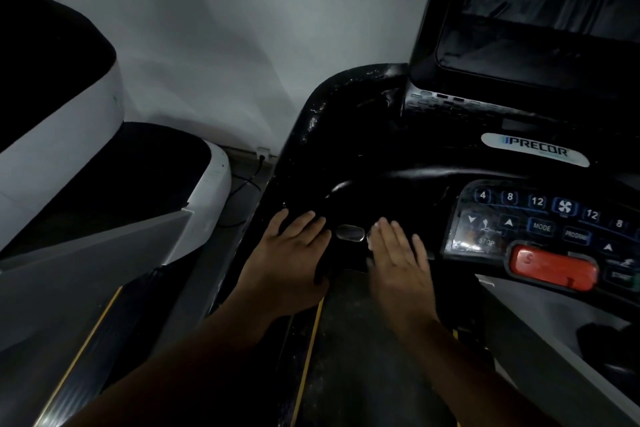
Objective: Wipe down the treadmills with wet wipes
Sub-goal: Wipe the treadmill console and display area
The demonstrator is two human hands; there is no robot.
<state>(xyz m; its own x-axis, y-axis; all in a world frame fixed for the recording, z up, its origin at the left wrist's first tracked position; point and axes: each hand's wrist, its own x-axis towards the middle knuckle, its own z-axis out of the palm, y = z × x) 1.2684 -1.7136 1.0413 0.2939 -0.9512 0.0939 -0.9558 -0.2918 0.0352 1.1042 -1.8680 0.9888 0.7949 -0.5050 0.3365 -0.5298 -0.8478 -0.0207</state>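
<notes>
Right hand (398,255) flat over whitish scrap (371,236), mostly hidden; treadmill console (349,156) dark.

Glossy black treadmill console (363,156) (Precor badge (535,149)), blue keypad (540,218), red stop button (554,269)

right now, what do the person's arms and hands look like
Left hand and right hand are bare: no gloves, and no rings or watch that the dim light shows. The left forearm and right forearm are bare too, no sleeves in view.

We log L hand (294,253) and R hand (398,263), both bare; forearms (194,367) bare too, uncovered to frame edge (dim light, so finer detail illegible).
</notes>
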